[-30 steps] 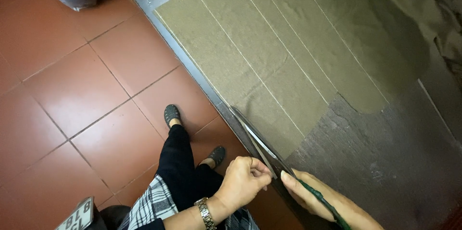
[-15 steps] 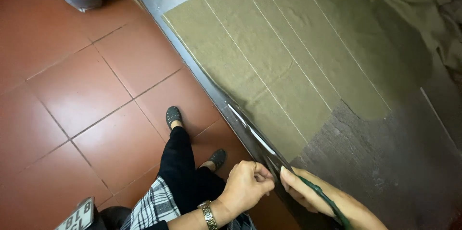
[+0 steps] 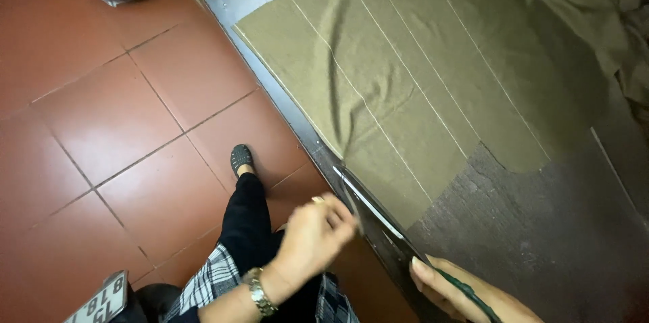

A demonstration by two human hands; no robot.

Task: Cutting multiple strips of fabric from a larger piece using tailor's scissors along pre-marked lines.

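The left hand (image 3: pixel 318 235) is being held pinched on a strip of the olive fabric (image 3: pixel 405 86) just off the table edge (image 3: pixel 304 127). Long scissors (image 3: pixel 378 218) are being gripped in the right hand (image 3: pixel 460 292), fingers curled round the handle, blades lying along that edge at the fabric's near corner.

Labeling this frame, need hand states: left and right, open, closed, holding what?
Left hand: closed, pinching the edge of the olive cloth by the scissors.
Right hand: closed on the scissors' handle.
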